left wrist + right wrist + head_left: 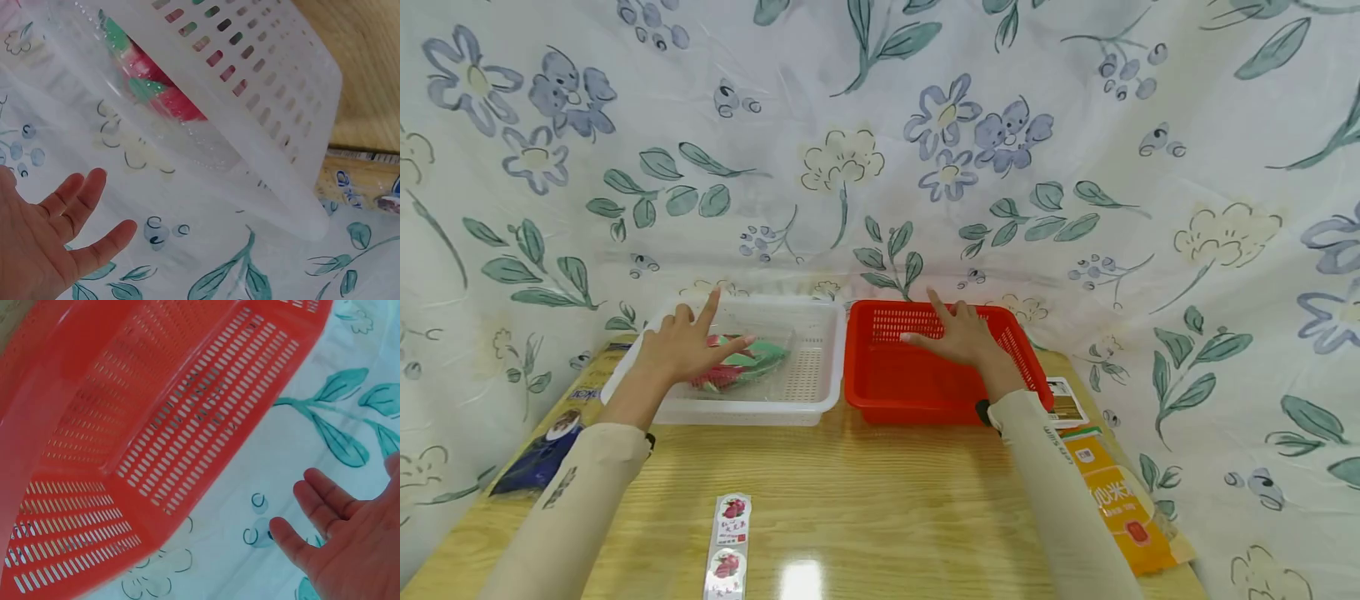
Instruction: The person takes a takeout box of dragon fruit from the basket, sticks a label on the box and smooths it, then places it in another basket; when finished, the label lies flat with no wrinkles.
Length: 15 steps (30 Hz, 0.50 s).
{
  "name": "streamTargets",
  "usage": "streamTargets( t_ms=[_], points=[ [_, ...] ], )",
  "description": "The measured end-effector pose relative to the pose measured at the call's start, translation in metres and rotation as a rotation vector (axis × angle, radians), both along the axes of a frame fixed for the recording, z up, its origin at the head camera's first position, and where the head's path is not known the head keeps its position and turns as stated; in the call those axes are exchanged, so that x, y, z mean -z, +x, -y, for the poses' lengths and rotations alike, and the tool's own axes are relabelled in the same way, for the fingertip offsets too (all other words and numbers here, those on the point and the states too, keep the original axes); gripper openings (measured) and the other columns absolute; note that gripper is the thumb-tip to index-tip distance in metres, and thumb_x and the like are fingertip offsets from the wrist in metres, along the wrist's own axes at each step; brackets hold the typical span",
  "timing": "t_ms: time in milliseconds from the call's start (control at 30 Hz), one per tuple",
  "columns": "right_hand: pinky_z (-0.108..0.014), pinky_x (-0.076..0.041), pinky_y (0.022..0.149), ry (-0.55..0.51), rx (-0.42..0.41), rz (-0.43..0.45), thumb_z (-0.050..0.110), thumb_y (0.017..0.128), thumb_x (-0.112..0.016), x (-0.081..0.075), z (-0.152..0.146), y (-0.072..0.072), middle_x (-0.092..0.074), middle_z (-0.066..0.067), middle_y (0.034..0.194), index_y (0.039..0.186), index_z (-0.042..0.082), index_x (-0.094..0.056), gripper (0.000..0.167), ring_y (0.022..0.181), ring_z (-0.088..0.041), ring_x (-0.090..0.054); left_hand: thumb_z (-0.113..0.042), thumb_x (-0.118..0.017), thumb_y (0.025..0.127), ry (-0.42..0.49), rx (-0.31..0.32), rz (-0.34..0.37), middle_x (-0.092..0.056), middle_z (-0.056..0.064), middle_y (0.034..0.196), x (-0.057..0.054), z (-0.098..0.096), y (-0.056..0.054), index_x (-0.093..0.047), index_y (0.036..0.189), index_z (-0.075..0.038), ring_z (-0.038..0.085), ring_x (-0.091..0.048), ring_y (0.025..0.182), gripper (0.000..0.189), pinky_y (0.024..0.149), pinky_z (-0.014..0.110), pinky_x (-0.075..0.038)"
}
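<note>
left hand [681, 343] is raised over white basket [737, 408], right hand [961, 335] over red basket [917, 379] | hands are held well apart, fingers spread, nothing gripped | red-and-green wrapped item [763, 357] is held in white basket, on worktop [865, 517] | "心米" is read on orange packet [1120, 500]; sleeve [1060, 483] and sticker strip [727, 546] lettering cannot be made out

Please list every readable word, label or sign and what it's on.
"心米": orange packet; its other print is unclear.
Sticker strip: characters too small to read surely.
Blue packet: lettering too blurred.
Left sleeve, right sleeve: print too blurred.
</note>
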State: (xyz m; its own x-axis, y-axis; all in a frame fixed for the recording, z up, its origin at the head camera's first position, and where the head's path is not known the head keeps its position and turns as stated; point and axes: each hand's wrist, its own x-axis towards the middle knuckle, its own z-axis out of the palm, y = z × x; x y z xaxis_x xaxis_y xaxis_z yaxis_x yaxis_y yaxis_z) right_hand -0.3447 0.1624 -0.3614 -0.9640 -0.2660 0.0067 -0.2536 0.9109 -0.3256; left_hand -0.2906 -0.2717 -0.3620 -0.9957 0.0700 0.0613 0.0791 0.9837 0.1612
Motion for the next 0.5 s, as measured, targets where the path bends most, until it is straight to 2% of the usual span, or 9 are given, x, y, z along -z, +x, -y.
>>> streamTargets(
  t_ms=[133,300,400,500],
  points=[
    [-0.07,-0.03,0.109,-0.009,-0.004,0.008,0.084,0.079,-0.048,0.004,0.003,0.0,-0.024,-0.025,0.154,0.159,0.038,0.002,0.105,0.139,-0.048,-0.029,-0.086,-0.033,0.084,-0.009,-0.007,0.004,-0.033,0.036,0.132,0.002,0.004,0.003,0.017,0.157,-0.019,0.055,-0.043,0.116,0.111,0.083,0.075,-0.037],
    [-0.069,-0.033,0.107,-0.01,0.0,0.035,0.084,0.079,-0.049,0.008,0.007,0.001,-0.023,-0.025,0.157,0.158,0.04,0.002,0.104,0.14,-0.048,-0.028,-0.084,-0.034,0.086,-0.017,-0.011,0.009,-0.034,0.037,0.13,0.005,0.012,0.008,0.017,0.157,-0.017,0.056,-0.044,0.114,0.11,0.081,0.074,-0.038],
    [-0.068,-0.034,0.107,0.006,0.007,0.056,0.084,0.079,-0.049,0.011,0.008,0.002,-0.022,-0.024,0.158,0.159,0.04,0.002,0.104,0.141,-0.047,-0.028,-0.083,-0.035,0.087,-0.007,-0.011,0.022,-0.034,0.036,0.126,0.008,0.013,0.01,0.018,0.157,-0.017,0.054,-0.046,0.109,0.109,0.069,0.064,-0.043],
    [-0.069,-0.032,0.108,0.009,0.019,0.083,0.084,0.078,-0.049,0.013,0.008,0.003,-0.019,-0.024,0.161,0.158,0.041,0.003,0.105,0.145,-0.047,-0.023,-0.082,-0.035,0.087,0.009,-0.014,0.036,-0.034,0.034,0.122,0.009,0.014,0.011,0.018,0.157,-0.017,0.052,-0.047,0.103,0.109,0.059,0.052,-0.042]
  ],
)
